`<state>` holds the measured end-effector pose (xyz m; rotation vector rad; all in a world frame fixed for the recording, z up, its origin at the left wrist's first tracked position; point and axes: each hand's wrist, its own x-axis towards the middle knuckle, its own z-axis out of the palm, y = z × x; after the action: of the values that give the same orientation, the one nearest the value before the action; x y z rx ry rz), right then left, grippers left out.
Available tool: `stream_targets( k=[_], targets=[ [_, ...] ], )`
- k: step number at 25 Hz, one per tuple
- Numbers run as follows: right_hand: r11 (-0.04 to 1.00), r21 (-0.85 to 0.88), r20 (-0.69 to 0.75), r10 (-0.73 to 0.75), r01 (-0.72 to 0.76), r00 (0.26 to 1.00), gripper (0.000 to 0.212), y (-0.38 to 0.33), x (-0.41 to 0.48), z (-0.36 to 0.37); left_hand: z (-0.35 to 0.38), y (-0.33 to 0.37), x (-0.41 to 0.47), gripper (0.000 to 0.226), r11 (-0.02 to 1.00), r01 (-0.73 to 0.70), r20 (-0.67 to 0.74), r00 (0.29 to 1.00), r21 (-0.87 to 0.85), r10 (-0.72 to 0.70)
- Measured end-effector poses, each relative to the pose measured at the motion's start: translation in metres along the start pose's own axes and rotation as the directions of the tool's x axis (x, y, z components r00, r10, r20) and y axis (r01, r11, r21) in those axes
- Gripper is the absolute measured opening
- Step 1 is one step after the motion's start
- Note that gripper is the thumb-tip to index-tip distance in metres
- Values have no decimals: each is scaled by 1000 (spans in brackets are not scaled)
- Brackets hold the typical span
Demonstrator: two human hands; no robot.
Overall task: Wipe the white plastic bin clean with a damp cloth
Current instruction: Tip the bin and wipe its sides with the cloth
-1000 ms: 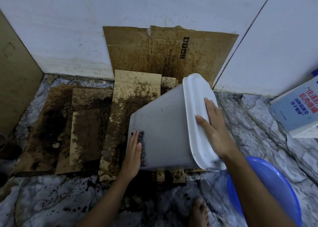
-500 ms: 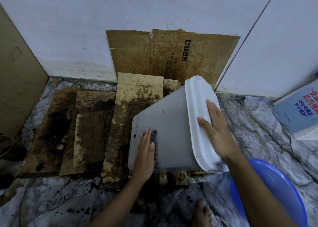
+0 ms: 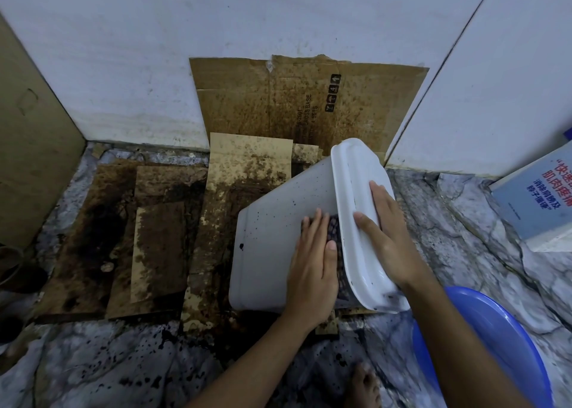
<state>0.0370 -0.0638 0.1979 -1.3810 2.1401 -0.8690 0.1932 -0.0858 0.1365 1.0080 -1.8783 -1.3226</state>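
Note:
The white plastic bin (image 3: pixel 269 240) lies tipped on its side on stained cardboard, its lid end toward the right. Dark specks dot its upward-facing wall. My left hand (image 3: pixel 312 259) lies flat with straight fingers on that wall, pressing a dark patterned cloth (image 3: pixel 335 240) against it just left of the lid rim. Most of the cloth is hidden under the hand. My right hand (image 3: pixel 380 231) rests on the white lid (image 3: pixel 356 172), fingers extended over its top and thumb on its near edge, steadying the bin.
Dirty, wet cardboard sheets (image 3: pixel 161 240) cover the floor, and one sheet (image 3: pixel 309 104) leans on the wall. A blue basin (image 3: pixel 495 345) sits at the lower right. A blue-and-white box (image 3: pixel 538 197) stands right. My bare foot (image 3: pixel 363 386) is below. Marble floor is splattered.
My left hand has slid the cloth rightward across the bin's wall, from near its bottom end to beside the lid rim. My right hand has stayed on the lid.

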Motion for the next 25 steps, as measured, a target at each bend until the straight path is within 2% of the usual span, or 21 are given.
stream_targets(
  k=[8, 14, 19, 25],
  targets=[
    [1000, 15, 8, 17, -17, 1000, 65, 4, 0, -2, -10, -5, 68, 55, 998, 68, 80, 994, 19, -69],
    [999, 30, 9, 21, -21, 1000, 63, 7, 0, -3, -15, -3, 132, 55, 997, 53, 61, 997, 56, -57],
    [999, 31, 13, 27, -27, 1000, 67, 10, -1, -5, -13, -11, 142, 55, 998, 19, 46, 999, 64, -22],
    [999, 12, 8, 35, -35, 999, 74, 9, -3, -5, -28, -61, 132, 56, 996, 83, 5, 997, 28, -83]
  ],
)
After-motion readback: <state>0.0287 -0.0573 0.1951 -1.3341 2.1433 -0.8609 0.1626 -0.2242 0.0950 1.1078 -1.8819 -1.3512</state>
